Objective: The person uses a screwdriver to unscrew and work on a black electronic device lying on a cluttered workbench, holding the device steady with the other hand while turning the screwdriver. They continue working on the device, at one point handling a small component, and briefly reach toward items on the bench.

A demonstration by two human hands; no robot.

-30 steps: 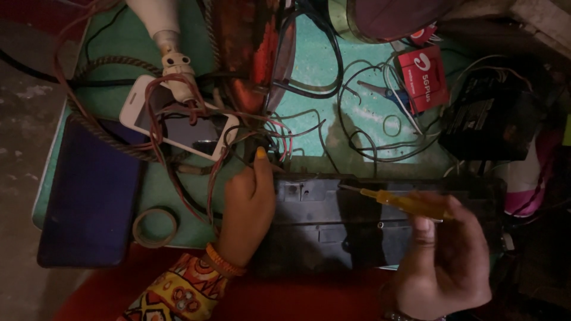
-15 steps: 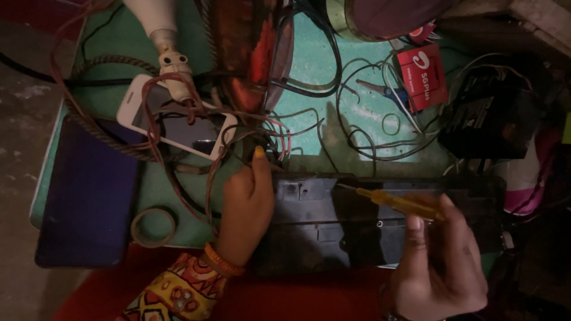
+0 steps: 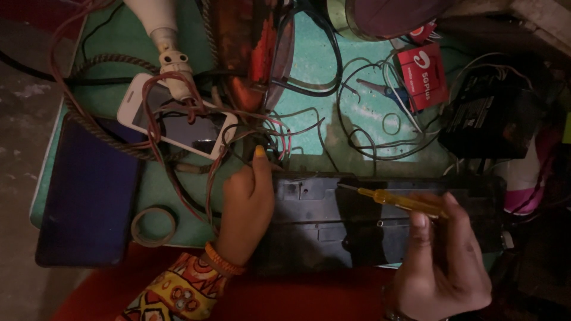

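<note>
A long black plastic casing [image 3: 333, 220] lies across the near edge of the green table [image 3: 178, 184]. My left hand [image 3: 247, 205] presses on the casing's left end, fingers curled over its top edge. My right hand [image 3: 440, 261] grips a yellow-handled screwdriver [image 3: 404, 201], its metal tip resting on the casing's upper surface near the middle. The right end of the casing is dark and hard to make out.
A white phone [image 3: 178, 122] lies under tangled reddish wires [image 3: 196, 148]. A dark blue flat slab [image 3: 89, 196] sits left, a tape ring [image 3: 153, 226] beside it. A red packet [image 3: 423, 74], small scissors [image 3: 380, 89], a black battery box [image 3: 488, 119] and loose wires lie behind.
The right hand has shifted slightly with the screwdriver, its tip staying on the casing. The left hand stays put on the casing's left end.
</note>
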